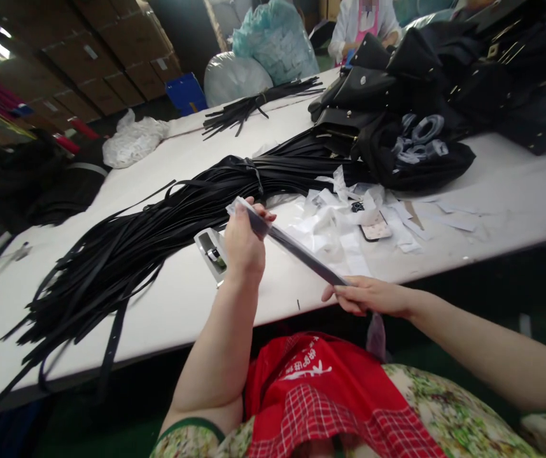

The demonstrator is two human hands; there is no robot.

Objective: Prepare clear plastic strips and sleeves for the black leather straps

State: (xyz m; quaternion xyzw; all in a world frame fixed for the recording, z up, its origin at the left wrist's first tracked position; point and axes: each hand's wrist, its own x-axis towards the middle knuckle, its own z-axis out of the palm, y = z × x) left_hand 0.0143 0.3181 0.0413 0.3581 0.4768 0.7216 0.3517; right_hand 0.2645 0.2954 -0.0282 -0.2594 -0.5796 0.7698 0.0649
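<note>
My left hand [243, 240] is closed around one end of a dark strap [296, 249] wrapped in clear film, raised above the white table [182, 299]. My right hand [368, 295] pinches the strap's other end just past the table's near edge. The strap runs taut and slanted between the two hands. Just behind my left hand lies a large bundle of black straps [130, 248], tied near its right end. A small white box [212, 252] sits on the table under my left hand. Torn white paper strips [344, 219] lie to the right.
A phone [375, 228] lies among the paper strips. Black bags [445, 83] are heaped at the far right, a second strap bundle [258, 105] at the far edge. Plastic sacks [273, 44] and cardboard boxes [111, 51] stand behind. A person in white [363, 25] sits across the table.
</note>
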